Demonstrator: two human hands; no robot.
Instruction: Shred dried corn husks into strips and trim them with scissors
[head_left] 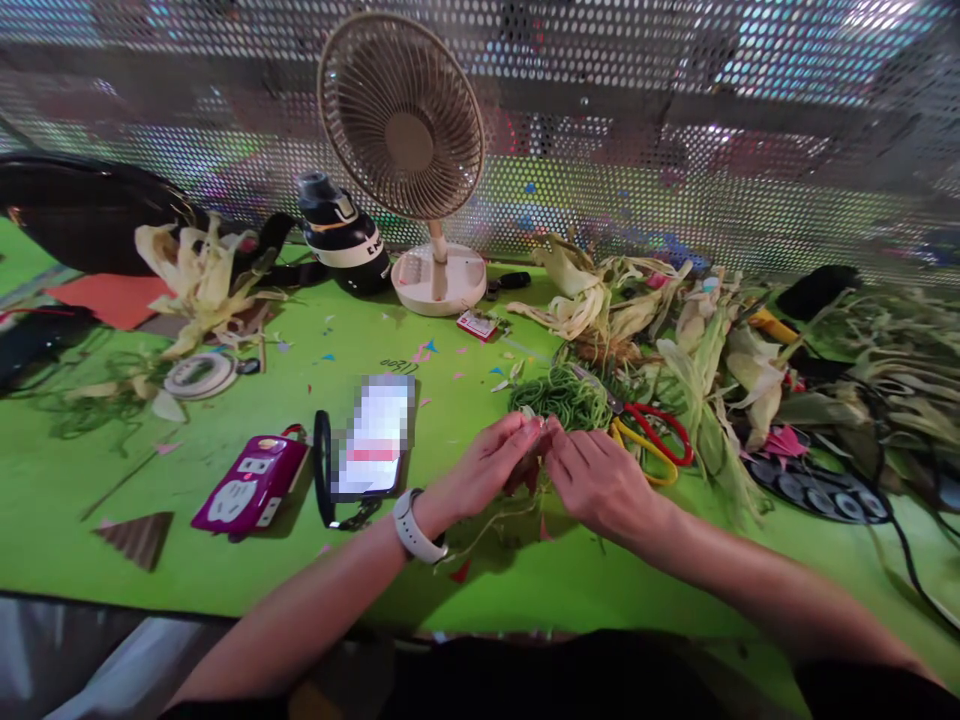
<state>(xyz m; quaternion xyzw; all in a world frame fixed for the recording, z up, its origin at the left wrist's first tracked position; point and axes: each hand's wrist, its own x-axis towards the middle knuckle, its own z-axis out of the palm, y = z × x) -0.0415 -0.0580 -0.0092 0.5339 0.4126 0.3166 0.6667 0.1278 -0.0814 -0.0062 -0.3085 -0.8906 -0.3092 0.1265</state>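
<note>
My left hand (487, 462) and my right hand (604, 484) meet above the green table, fingertips pinched close together. Something small and pale is between them; the fingers cover most of it, and I cannot name it. A thin pale strand (491, 522) trails below the hands. Just behind the fingertips lies a tangled heap of green string (564, 398). Scissors (663, 412) with red and yellow handles rest by that heap, to the right of my right hand. Dried corn husks (705, 375) are piled farther right. My left wrist wears a white watch (414, 530).
A lit phone (375, 440) and a purple case (251, 485) lie left of my hands. Farther back stand a fan (412, 140) and a black bottle (345, 240), before a perforated metal screen (600, 130). A tape roll (200, 375) sits at left; black cables (904, 530) run at right.
</note>
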